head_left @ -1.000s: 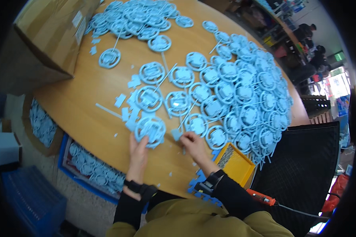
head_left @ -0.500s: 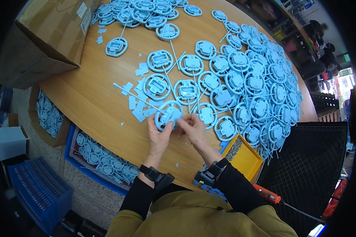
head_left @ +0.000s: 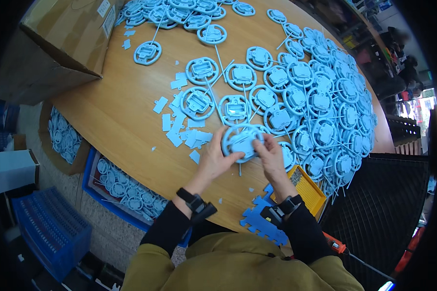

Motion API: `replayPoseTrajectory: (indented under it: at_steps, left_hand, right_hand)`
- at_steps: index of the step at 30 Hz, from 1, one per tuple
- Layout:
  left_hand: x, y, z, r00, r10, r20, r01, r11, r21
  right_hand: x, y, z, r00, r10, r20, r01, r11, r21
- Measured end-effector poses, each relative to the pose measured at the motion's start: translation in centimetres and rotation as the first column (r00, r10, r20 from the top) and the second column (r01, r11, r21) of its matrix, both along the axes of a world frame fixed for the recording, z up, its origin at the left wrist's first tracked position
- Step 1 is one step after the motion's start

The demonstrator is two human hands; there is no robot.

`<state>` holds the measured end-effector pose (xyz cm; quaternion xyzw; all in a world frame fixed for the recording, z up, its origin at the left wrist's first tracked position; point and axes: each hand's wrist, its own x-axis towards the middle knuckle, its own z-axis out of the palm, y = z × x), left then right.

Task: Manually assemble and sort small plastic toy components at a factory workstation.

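Observation:
Between my two hands, above the table's near part, I hold a light blue plastic steering wheel [head_left: 243, 143] with a flat plate at its centre. My left hand [head_left: 216, 157] grips the rim's left side, its thumb across the lower edge. On the right side, my right hand [head_left: 271, 154] closes its fingers on the rim. A thin rod pokes out below the wheel. Just beyond lie more wheels, some with an open hollow [head_left: 197, 102] and others with a plate over it [head_left: 241, 76]. Loose flat blue plates [head_left: 175, 138] are scattered left of them.
A large pile of wheels [head_left: 320, 99] covers the right side. A yellow tray [head_left: 310, 196] of small metal pieces and a blue foam mat [head_left: 262, 220] lie near my right arm, with an orange-handled screwdriver [head_left: 334, 242] beside it. A cardboard box [head_left: 68, 34] stands far left.
The held wheel has moved right and turned, so its rod now points toward me instead of up-left. Both hands have shifted right, and my right hand now grips the rim.

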<state>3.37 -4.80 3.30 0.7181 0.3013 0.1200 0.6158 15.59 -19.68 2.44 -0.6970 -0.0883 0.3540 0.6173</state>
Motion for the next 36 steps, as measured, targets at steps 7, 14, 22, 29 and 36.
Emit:
replayPoseTrajectory:
  at_steps: [7, 14, 22, 29, 36]
  left_hand:
    - [4.1, 12.5, -1.1, 0.959, 0.269, -0.086, -0.127, 0.683, 0.719]
    - [6.0, 15.2, -1.2, 0.827, 0.126, -0.548, 0.318, 0.7, 0.64]
    - [2.5, 14.0, -1.3, 0.967, 0.15, -0.205, -0.021, 0.852, 0.522]
    - [-4.5, 8.2, -2.7, 0.973, 0.212, 0.096, -0.159, 0.907, -0.39]
    - [-5.4, 4.9, -1.4, 0.992, 0.079, 0.095, 0.019, 0.66, -0.751]
  right_hand:
    - [4.9, -2.4, 3.3, 0.869, -0.335, -0.363, 0.464, 0.806, 0.367]
    - [-4.6, 7.0, -0.3, 0.697, 0.609, 0.378, -0.422, 0.776, -0.469]
    - [-5.7, 8.4, 0.0, 0.415, 0.777, 0.474, -0.277, 0.604, -0.747]
    - [-1.9, 5.3, -1.8, 0.841, 0.482, 0.244, -0.362, 0.838, -0.408]
    - [-3.2, 5.4, 4.4, 0.97, 0.241, 0.041, -0.243, 0.933, 0.267]
